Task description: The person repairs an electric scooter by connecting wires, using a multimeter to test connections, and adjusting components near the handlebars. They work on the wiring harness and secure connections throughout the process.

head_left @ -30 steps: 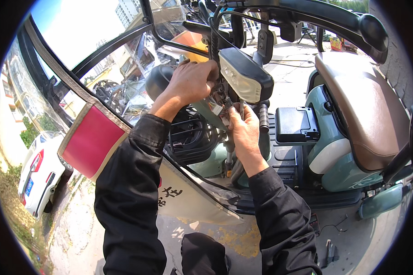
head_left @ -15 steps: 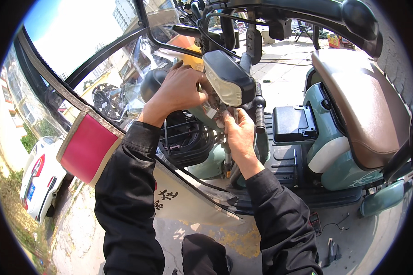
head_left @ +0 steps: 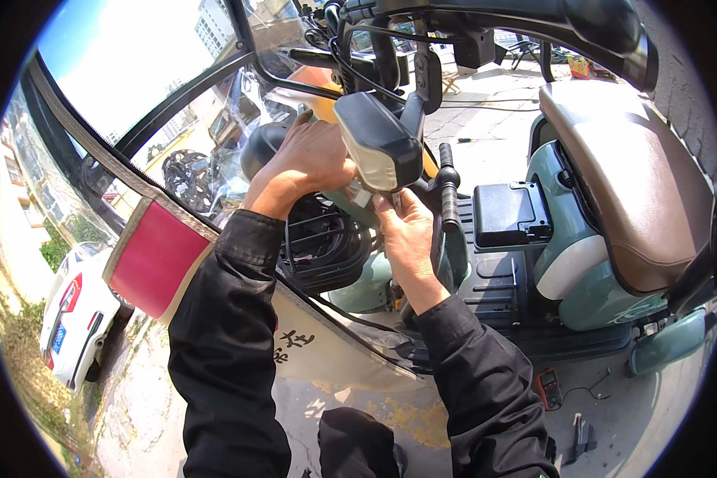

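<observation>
Across the right side, a pale-green vehicle [head_left: 585, 301] with a brown seat [head_left: 621, 183]. Above, a dark handlebar [head_left: 526, 14]. Near the middle, below that handlebar and left of the seat, a boxy lamp [head_left: 386, 135]. Points its cream lens [head_left: 365, 159] toward the lower left; runs lengthwise from upper left to lower right. Looks light, stiff, smooth, perhaps brittle at the lens; best gripped by the black sides. Just left of the lamp, the left hand [head_left: 307, 159], bent, fingertips hidden: cannot tell whether grasping anything. Under the lamp's lower edge, the right hand [head_left: 410, 239], thumb and forefinger close together, apparently pinching; cannot tell what. Between both hands, a small whitish piece [head_left: 362, 196], probably light and delicate, its long axis unreadable.
</observation>
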### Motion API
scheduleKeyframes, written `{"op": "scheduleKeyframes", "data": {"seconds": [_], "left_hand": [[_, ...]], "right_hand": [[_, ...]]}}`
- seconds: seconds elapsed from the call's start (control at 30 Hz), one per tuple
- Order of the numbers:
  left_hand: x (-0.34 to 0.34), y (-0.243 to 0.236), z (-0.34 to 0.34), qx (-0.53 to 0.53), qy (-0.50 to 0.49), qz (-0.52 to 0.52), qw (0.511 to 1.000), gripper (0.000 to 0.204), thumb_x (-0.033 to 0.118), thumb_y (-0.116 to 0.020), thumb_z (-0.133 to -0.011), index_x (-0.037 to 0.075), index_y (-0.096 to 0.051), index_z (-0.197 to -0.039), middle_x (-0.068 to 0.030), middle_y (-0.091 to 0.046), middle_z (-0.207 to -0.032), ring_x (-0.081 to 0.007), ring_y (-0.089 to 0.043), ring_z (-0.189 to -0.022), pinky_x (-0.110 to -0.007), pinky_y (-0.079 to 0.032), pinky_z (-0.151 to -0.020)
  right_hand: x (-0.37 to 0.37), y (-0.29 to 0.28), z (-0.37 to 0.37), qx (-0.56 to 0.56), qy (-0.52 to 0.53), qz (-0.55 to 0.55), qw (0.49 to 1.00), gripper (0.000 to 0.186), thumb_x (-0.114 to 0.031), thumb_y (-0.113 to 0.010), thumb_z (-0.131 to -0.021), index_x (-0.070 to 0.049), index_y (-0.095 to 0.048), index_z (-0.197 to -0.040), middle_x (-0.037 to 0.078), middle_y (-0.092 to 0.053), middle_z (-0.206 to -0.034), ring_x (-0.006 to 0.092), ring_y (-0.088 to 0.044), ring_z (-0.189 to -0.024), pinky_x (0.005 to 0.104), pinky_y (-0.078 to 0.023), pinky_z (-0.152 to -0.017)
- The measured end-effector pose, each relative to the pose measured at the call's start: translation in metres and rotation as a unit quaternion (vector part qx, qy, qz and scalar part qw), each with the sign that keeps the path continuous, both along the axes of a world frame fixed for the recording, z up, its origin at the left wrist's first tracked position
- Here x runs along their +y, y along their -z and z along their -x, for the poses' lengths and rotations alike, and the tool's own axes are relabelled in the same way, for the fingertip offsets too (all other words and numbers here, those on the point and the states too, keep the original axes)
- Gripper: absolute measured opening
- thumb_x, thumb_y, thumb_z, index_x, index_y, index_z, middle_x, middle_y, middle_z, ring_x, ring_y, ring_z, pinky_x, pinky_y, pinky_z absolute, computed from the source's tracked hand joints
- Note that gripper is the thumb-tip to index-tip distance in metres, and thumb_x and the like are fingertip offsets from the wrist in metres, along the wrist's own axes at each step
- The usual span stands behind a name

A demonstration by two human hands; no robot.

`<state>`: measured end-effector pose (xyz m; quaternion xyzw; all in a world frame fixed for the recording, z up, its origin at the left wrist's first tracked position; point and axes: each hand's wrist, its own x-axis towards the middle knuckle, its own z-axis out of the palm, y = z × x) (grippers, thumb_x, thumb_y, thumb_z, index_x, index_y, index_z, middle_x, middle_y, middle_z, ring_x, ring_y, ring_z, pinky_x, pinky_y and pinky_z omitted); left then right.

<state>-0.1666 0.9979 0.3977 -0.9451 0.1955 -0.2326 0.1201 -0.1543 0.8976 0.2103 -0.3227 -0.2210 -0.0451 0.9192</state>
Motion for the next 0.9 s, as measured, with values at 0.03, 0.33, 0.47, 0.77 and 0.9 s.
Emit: {"op": "scheduleKeyframes", "data": {"seconds": [0.03, 0.33, 0.47, 0.77, 0.9], "left_hand": [[0.003, 0.001, -0.002, -0.01, 0.034, 0.004, 0.999, 0.036, 0.036, -0.068, -0.077, 0.003, -0.072, -0.09, -0.0228, -0.073, -0.088, -0.0407, -0.069, -0.095, -0.05, -0.041, -0.107], [0.003, 0.011, 0.007, -0.07, 0.044, 0.023, 0.996, 0.032, 0.031, -0.07, -0.073, 0.002, -0.071, -0.086, -0.0224, -0.072, -0.088, -0.0402, -0.068, -0.096, -0.052, -0.042, -0.107], [0.0, 0.007, 0.012, -0.068, 0.067, 0.071, 0.993, 0.031, 0.031, -0.073, -0.074, 0.003, -0.072, -0.088, -0.021, -0.073, -0.092, -0.0392, -0.068, -0.096, -0.049, -0.044, -0.105], [-0.007, -0.011, 0.023, 0.016, 0.098, 0.034, 0.995, 0.033, 0.036, -0.081, -0.08, 0.007, -0.078, -0.096, -0.0103, -0.072, -0.089, -0.0285, -0.067, -0.086, -0.04, -0.05, -0.083], [-0.007, -0.009, 0.025, -0.028, 0.122, -0.065, 0.99, 0.029, 0.036, -0.084, -0.08, 0.009, -0.081, -0.093, -0.0069, -0.071, -0.087, -0.025, -0.066, -0.084, -0.038, -0.052, -0.078]], "right_hand": [[0.001, 0.0, -0.001, -0.005, 0.002, -0.005, 1.0, 0.01, -0.005, -0.066, -0.099, -0.001, -0.068, -0.108, -0.001, -0.069, -0.092, 0.0056, -0.061, -0.085, 0.0235, -0.05, -0.08], [0.007, 0.011, -0.004, -0.048, 0.098, 0.042, 0.993, 0.011, -0.005, -0.068, -0.098, 0.0, -0.068, -0.108, 0.001, -0.069, -0.094, 0.0072, -0.062, -0.086, 0.0243, -0.051, -0.079], [0.008, 0.013, -0.006, -0.05, 0.096, 0.027, 0.994, 0.011, -0.008, -0.067, -0.1, 0.0, -0.068, -0.108, 0.001, -0.071, -0.094, 0.0047, -0.059, -0.078, 0.0212, -0.049, -0.068], [0.0, 0.014, -0.003, 0.017, -0.014, -0.026, 0.999, 0.008, -0.003, -0.066, -0.099, 0.0, -0.068, -0.106, 0.0, -0.07, -0.092, 0.0067, -0.064, -0.085, 0.0248, -0.054, -0.083], [0.005, 0.018, -0.006, -0.008, 0.026, -0.008, 1.0, 0.01, -0.012, -0.068, -0.1, -0.004, -0.069, -0.107, 0.0, -0.072, -0.091, 0.002, -0.055, -0.068, 0.0183, -0.043, -0.06]]}}
